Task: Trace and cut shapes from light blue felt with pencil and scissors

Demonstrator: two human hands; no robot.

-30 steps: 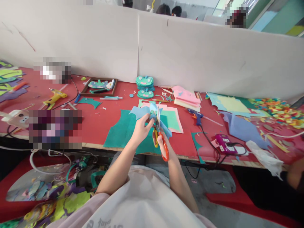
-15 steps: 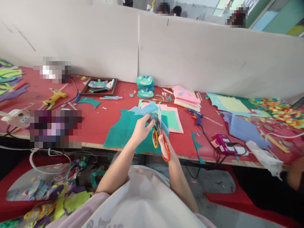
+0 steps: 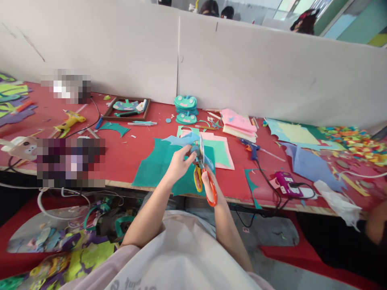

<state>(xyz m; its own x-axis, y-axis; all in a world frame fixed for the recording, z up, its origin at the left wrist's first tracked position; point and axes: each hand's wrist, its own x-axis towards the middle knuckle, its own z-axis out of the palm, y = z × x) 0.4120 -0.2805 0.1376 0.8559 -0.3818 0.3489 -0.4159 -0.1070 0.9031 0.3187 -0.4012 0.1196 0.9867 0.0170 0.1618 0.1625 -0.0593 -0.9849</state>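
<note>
My left hand pinches a small blue felt piece above the table's front part. My right hand is closed round the scissors, which have one red and one yellow handle. The blades point up and away from me, right beside the blue piece. Light blue felt lies just beyond my fingers. Under both hands is a large teal felt sheet, with pink and mint sheets to its right.
Stacked teal felt faces stand by the white partition. A yellow glue gun and a wooden frame lie left. Right are a blue glue gun, a purple power strip and felt scraps.
The scissor blades look closer together than before, beside the blue piece. Both hands keep nearly the same place, and the whole view has shifted slightly.
</note>
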